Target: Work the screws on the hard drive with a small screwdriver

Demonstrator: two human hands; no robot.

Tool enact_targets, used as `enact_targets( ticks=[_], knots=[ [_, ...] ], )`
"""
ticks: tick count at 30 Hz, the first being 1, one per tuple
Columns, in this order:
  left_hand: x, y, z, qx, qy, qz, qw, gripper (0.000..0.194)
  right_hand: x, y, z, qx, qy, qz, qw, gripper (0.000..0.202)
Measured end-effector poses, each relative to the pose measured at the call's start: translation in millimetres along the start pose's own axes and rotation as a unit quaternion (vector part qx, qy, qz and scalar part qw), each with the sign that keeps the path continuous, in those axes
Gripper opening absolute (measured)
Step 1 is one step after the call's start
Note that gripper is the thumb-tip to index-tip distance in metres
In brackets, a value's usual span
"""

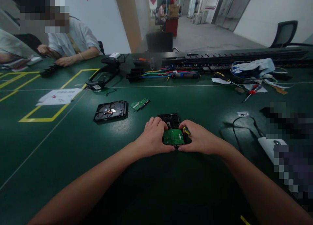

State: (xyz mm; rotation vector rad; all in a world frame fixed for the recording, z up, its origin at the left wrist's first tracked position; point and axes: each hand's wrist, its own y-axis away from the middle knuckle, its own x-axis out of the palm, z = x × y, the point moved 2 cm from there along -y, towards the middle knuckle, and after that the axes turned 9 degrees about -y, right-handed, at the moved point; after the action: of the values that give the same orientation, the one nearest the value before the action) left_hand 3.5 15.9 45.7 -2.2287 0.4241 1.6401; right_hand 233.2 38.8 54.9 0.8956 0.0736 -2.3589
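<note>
Both hands meet over one hard drive that lies flat on the green table, straight ahead of the person and close in. The left hand cups the drive's left edge and the right hand its right edge, so neither is the nearer; the drive sits squarely between them, each hand closed against its side. A small green circuit board lies on the near end of the drive, between the thumbs, and the drive's long axis runs away from the person toward the far edge of the table. Something black and yellow, perhaps a tool handle, shows at the right fingers; whether the right hand grips it I cannot tell. A second hard drive and a loose green board lie apart to the left and farther off, beyond the left hand. Across the table a seated person's hands rest on their own work.
</note>
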Motion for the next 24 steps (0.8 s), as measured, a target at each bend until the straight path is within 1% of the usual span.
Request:
enact_targets(
  ticks=[6, 11, 15, 18, 24],
  knots=[
    [2.8, -1.7, 3.3, 0.001, -0.002, -0.002, 1.000, 0.064, 0.8, 0.0, 1.9, 0.000, 0.002, -0.005, 1.000, 0.060],
    [2.2, -0.6, 3.4, 0.012, 0.004, -0.021, 1.000, 0.064, 0.5, 0.5, 3.6, -0.002, -0.004, -0.003, 1.000, 0.060],
    [-1.2, -0.1, 2.2, -0.001, 0.007, -0.009, 1.000, 0.064, -0.5, 1.7, 5.5, 0.004, -0.012, -0.002, 1.000, 0.060],
    [-4.5, 4.7, 1.4, -0.008, 0.006, -0.002, 1.000, 0.066, -0.7, 3.1, 9.9, 0.000, -0.011, -0.004, 1.000, 0.060],
    [-12.4, 23.1, 1.1, -0.003, 0.016, -0.026, 1.000, 0.063, 5.5, 5.1, 22.6, -0.009, 0.001, -0.003, 1.000, 0.060]
  ],
)
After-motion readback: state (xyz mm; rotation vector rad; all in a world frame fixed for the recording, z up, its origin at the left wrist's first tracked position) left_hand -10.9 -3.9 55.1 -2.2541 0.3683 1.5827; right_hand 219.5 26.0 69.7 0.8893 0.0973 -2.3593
